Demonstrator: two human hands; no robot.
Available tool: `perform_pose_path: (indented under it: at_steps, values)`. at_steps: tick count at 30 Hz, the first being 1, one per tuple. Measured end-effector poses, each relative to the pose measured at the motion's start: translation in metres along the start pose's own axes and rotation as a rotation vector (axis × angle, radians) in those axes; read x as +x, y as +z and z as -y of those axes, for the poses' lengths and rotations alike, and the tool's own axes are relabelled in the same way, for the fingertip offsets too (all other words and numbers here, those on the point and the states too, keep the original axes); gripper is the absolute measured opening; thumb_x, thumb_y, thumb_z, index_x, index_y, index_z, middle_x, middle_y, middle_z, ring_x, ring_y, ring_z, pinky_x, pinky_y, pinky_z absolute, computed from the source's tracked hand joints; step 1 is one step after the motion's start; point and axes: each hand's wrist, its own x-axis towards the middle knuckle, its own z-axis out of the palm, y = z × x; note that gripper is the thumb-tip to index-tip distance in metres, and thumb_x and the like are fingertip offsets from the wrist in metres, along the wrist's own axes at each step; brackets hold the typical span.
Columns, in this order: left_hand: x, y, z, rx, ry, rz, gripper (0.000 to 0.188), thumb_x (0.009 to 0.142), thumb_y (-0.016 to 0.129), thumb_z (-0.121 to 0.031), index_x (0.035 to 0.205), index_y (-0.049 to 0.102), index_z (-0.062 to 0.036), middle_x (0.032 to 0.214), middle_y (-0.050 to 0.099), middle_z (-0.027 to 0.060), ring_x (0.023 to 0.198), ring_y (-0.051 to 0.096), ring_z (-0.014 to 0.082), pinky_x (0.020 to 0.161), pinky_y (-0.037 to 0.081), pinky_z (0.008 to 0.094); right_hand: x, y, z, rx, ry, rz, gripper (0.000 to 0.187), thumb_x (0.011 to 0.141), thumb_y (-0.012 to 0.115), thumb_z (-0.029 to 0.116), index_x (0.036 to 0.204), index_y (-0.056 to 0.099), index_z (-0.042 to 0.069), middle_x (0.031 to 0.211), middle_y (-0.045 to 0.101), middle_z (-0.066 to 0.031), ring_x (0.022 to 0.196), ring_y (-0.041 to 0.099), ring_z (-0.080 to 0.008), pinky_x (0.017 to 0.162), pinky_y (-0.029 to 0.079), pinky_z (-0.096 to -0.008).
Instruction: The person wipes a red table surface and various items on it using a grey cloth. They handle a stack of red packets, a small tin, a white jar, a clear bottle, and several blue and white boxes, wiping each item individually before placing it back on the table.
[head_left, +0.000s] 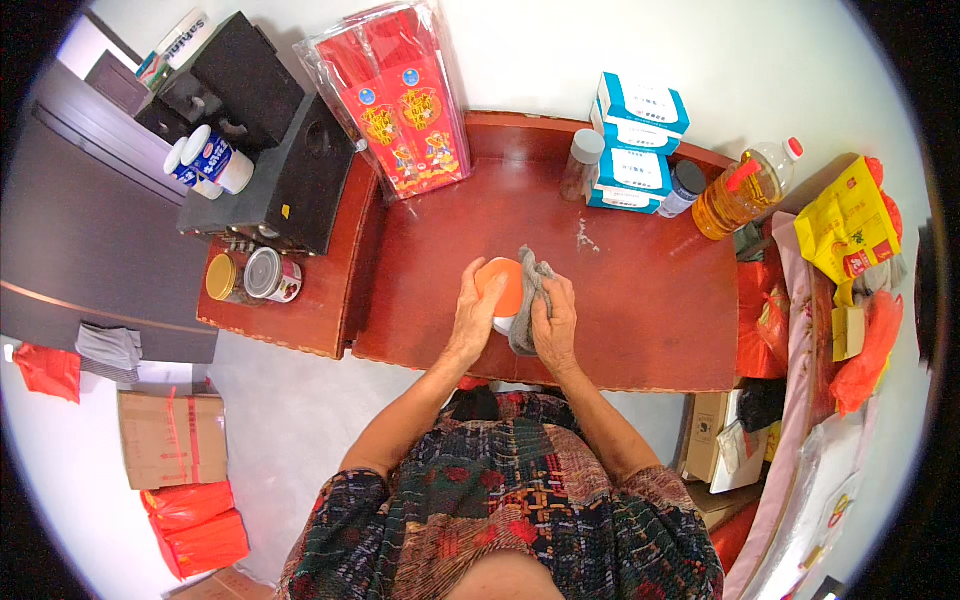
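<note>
My left hand (476, 312) is closed round a white container with an orange lid (506, 284), tilted above the front part of the red wooden desk (430, 260). Its thumb lies across the lid. In my right hand (555, 318) a crumpled grey cloth (527, 325) is gripped and pressed against the container's right side. The cloth and my fingers hide much of the container's body.
Red packages in clear plastic (400, 110) lean at the back left, beside black speakers (285, 180) and two jars (272, 275). Blue-and-white boxes (630, 175), a grey-lidded jar (583, 160) and an oil bottle (745, 190) line the back right. Bags (850, 225) crowd the right side.
</note>
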Motion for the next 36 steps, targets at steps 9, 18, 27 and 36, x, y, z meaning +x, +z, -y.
perform_pose_path:
  at_steps: [9,18,27,36]
  values:
    - [-0.01,0.004,-0.023,0.098,0.12,0.161,0.115,0.059,0.088,-0.022,0.145,0.013,-0.0087,0.124,0.049,0.0179,0.108,0.055,0.0263,0.094,0.045,0.0389,0.075,-0.004,-0.031,0.331,0.087,0.513,0.021,0.083,0.056,0.008,0.101,0.06,-0.001,0.104,0.061,-0.0159,0.097,0.058,-0.0271,0.087,0.044,-0.0335]
    - [0.008,-0.002,-0.012,0.493,0.211,0.067,0.128,0.048,0.091,-0.037,0.147,0.013,-0.0148,0.135,0.023,0.0199,0.127,0.031,0.0352,0.108,0.03,0.0458,0.137,0.057,-0.034,0.057,0.102,1.207,0.027,0.081,0.059,0.023,0.102,0.067,0.007,0.093,0.068,-0.0131,0.091,0.064,-0.0254,0.08,0.049,-0.0351]
    - [0.014,-0.003,-0.015,0.562,0.274,0.145,0.088,0.056,0.087,-0.036,0.13,0.047,-0.011,0.128,0.039,0.0146,0.121,0.041,0.0291,0.103,0.037,0.0401,0.009,0.053,-0.114,0.2,0.591,0.158,0.039,0.09,0.049,0.033,0.117,0.061,0.008,0.115,0.058,-0.019,0.108,0.055,-0.0325,0.093,0.041,-0.0408]
    - [-0.01,0.014,-0.044,0.784,0.27,0.131,0.084,0.059,0.085,-0.037,0.123,0.045,-0.0005,0.112,0.052,0.0185,0.104,0.054,0.0311,0.091,0.044,0.0394,-0.009,0.012,-0.021,0.418,0.476,0.0,0.029,0.093,0.047,0.02,0.114,0.055,0.001,0.12,0.05,-0.0169,0.113,0.047,-0.0288,0.098,0.036,-0.0377]
